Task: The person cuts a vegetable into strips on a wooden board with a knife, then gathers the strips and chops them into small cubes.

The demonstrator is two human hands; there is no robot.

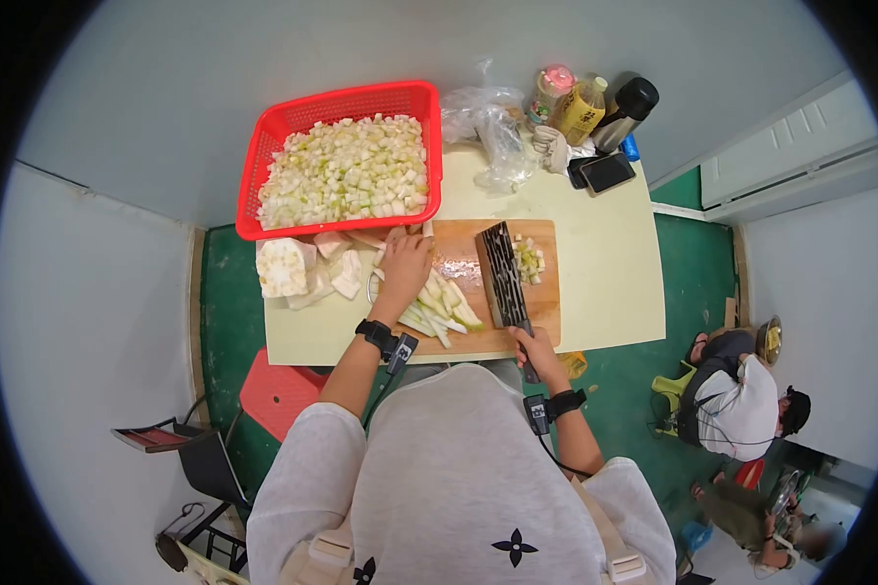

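My right hand (538, 353) is wrapped round the handle of a cleaver (502, 278). Its dark, wet-looking blade lies over the right part of a wooden cutting board (449, 244), beside a small heap of diced pale-green vegetable (529, 261). My left hand (406, 261) is at the board's upper left, just below the red basket, fingers bent down over pale pieces; what they grip is hidden. Long pale-green vegetable strips (444, 304) lie under and below that wrist. Left of the board sit peeled whitish chunks (285, 268).
A red basket (437, 146) of diced vegetable stands at the back left. Plastic bags (498, 127), a yellow-labelled bottle (580, 112), a thermos (626, 115) and a phone (608, 173) are at the back right. A red stool (278, 395) stands left; two people are at the right.
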